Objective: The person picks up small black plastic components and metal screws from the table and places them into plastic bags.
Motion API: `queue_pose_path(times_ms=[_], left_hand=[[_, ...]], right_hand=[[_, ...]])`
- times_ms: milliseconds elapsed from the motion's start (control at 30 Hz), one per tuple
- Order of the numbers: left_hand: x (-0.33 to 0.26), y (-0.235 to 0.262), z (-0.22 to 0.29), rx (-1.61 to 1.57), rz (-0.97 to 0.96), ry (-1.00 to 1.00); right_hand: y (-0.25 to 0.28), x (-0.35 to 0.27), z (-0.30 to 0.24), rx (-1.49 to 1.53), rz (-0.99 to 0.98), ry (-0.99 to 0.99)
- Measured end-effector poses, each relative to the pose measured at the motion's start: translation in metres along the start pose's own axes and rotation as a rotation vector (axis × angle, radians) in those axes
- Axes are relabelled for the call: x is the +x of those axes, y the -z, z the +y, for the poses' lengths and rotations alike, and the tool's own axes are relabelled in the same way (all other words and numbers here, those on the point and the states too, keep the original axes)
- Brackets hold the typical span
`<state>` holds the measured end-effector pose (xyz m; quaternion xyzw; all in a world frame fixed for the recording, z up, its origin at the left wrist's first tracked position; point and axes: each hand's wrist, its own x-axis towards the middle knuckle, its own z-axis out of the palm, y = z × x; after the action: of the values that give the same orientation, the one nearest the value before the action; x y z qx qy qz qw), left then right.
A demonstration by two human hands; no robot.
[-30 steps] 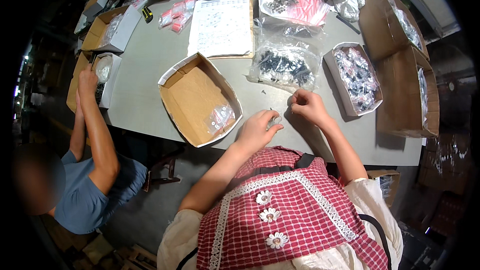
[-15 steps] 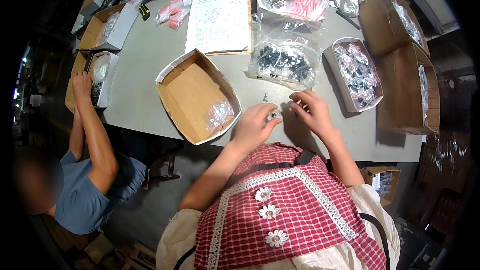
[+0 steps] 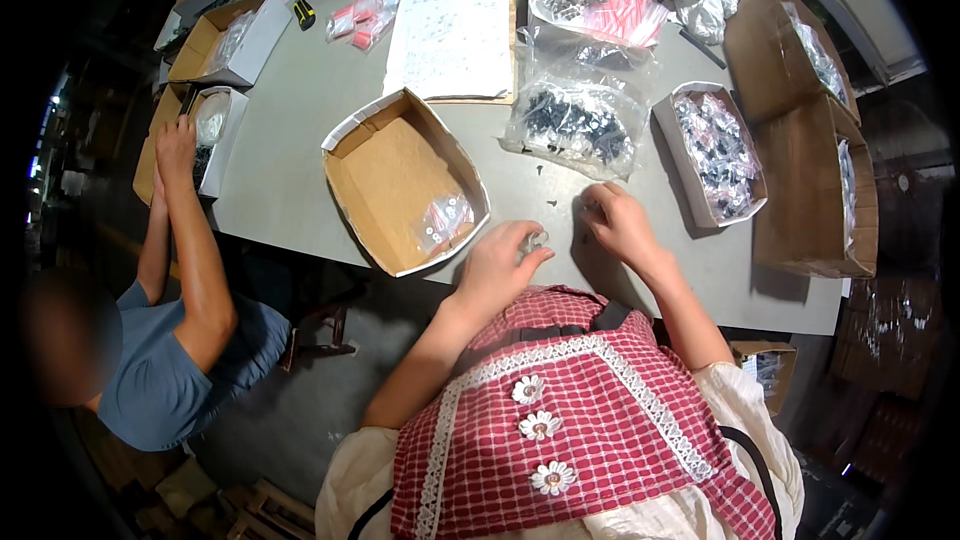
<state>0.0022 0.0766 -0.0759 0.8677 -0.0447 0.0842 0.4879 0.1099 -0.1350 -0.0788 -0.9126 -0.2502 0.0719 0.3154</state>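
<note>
My left hand (image 3: 497,265) is closed on a small clear plastic bag (image 3: 536,241), held low over the near part of the table. What is inside the bag is too small to make out. To its right, my right hand (image 3: 622,228) is down at the tabletop with its fingers curled together; whatever they may hold is hidden. Between the hands and the large bag lie two small dark pieces (image 3: 552,203), apart from each other. That large clear bag (image 3: 578,125), full of black parts, lies just beyond my right hand.
Left of my hands stands an open cardboard box (image 3: 395,165) with small filled bags in one corner. A white box (image 3: 708,155) of packed bags is at right, beside tall cartons (image 3: 815,190). Printed sheets (image 3: 450,40) lie behind. A co-worker (image 3: 180,340) reaches into boxes at left.
My right hand has left the small bag's side and its fingers have closed at the table. My left hand has drawn slightly nearer to me with the bag. The dark pieces lie farther apart.
</note>
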Motion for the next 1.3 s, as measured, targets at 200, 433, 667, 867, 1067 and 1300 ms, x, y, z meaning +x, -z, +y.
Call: queue_pose_path(times_ms=[200,433,667,867,1067,1300], left_hand=[[0.000,-0.008,-0.005,-0.040,-0.056,0.093],[-0.002,-0.006,-0.007,-0.062,-0.035,0.085],[0.009,-0.012,-0.004,-0.082,-0.134,0.077],[0.014,-0.012,-0.007,-0.045,-0.089,-0.076],[0.018,-0.010,-0.008,-0.008,-0.077,-0.159],[0.021,-0.004,0.001,0.066,0.006,-0.219]], right_hand=[[-0.030,0.021,-0.023,-0.171,-0.057,0.294],[0.005,0.025,-0.001,0.031,-0.020,0.117],[-0.016,-0.021,0.003,-0.401,-0.018,0.137],[0.007,-0.015,-0.009,0.089,-0.012,0.034],[0.019,-0.018,-0.054,0.288,0.067,0.295],[0.017,-0.022,-0.064,0.235,-0.053,0.152]])
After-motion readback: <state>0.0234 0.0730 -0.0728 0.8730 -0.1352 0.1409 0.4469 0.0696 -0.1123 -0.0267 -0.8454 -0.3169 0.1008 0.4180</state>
